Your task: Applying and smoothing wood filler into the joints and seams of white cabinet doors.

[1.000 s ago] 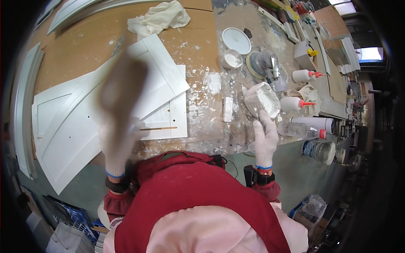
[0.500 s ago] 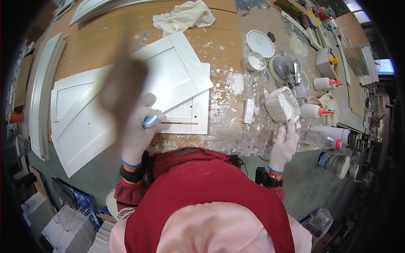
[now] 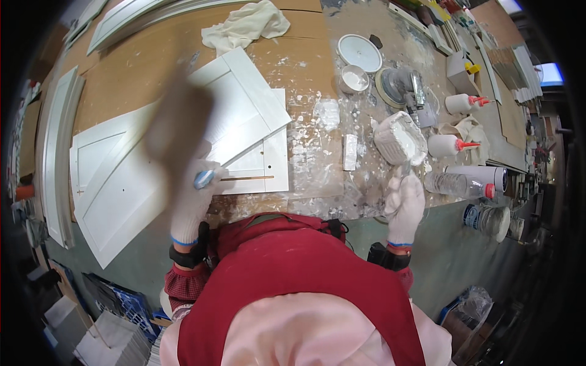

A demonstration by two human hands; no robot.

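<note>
My left hand (image 3: 190,207), in a white knit glove, is closed around a light-blue piece like a tool handle (image 3: 204,179). It rests by the near edge of two white framed panels, the upper panel (image 3: 244,91) lying askew across the lower panel (image 3: 278,161). A narrow brown strip (image 3: 247,178) runs along the lower one. My gloved right hand (image 3: 404,207) is at the near rim of a tub of white paste (image 3: 384,146), fingers drawn together. Something thin and greyish seems to show at its fingertips, too small to name. A blurred brown shape (image 3: 180,122) hides part of my left hand.
Beside the tub lie a white block (image 3: 350,152), a round sander (image 3: 390,85), glue bottles (image 3: 442,145) with red tips and a clear plastic bottle (image 3: 445,182). A white lid (image 3: 360,52) and a cloth (image 3: 247,25) are farther back. More panels (image 3: 61,158) stand at left.
The fingers of my right hand, spread by the tub before, have drawn together at its near rim. My left hand keeps its grip. The whole view has shifted slightly.
</note>
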